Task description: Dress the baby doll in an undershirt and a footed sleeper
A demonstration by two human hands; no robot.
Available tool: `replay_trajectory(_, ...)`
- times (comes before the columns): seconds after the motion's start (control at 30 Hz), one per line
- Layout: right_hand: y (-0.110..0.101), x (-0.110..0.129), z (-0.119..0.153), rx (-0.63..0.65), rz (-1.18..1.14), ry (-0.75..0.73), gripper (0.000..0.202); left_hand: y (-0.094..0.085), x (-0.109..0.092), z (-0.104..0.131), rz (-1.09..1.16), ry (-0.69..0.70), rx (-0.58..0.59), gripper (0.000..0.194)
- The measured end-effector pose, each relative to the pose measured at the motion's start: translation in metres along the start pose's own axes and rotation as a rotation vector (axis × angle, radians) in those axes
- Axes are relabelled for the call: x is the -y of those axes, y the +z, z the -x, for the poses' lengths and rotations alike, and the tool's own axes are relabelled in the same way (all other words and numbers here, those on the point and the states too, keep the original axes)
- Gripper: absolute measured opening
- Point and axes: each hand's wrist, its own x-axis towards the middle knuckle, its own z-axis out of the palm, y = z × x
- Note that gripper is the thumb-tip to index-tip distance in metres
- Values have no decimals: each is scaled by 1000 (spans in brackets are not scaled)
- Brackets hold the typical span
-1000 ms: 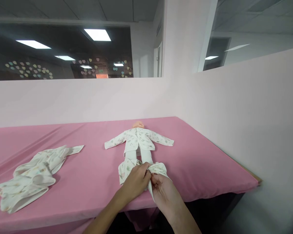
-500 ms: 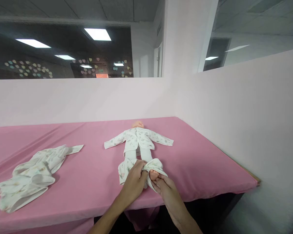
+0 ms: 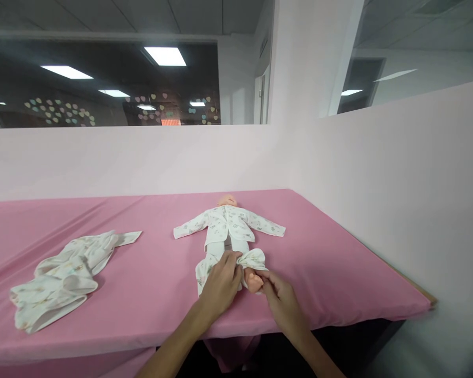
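A doll (image 3: 227, 200) lies on its back on the pink-covered table (image 3: 142, 294), head toward the wall. It wears a white printed jacket (image 3: 236, 226) with both sleeves spread out. White printed trousers (image 3: 254, 258) are bunched around its lower legs. One bare foot (image 3: 254, 283) sticks out of the right-hand trouser leg. My left hand (image 3: 224, 278) pinches the trouser fabric beside that leg. My right hand (image 3: 281, 299) is closed on the trouser cuff at the outer side of the foot.
A crumpled white printed garment (image 3: 69, 278) lies on the left of the table. Behind the table stands a pale wall (image 3: 142, 163) with windows above, and another wall (image 3: 410, 184) runs along the right.
The foot now sticks out farther from the trouser leg, and the fabric sits higher round the ankle. My right hand has shifted slightly right. The whole view has shifted slightly.
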Motion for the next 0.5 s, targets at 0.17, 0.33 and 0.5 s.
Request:
replay_trajectory(0.17, -16, 19, -12, -57, 250, -101, 33, -6, 2, -10, -184, -4, 133, 32)
replay_trajectory(0.33, -23, 13, -45, 187, 478, -229, 20, -15, 2, -7, -317, 148, 259, 22)
replay_trajectory(0.5, -28, -9, -71, 135, 575, -171, 17, -28, 21, -12, -350, 256, 213, 17)
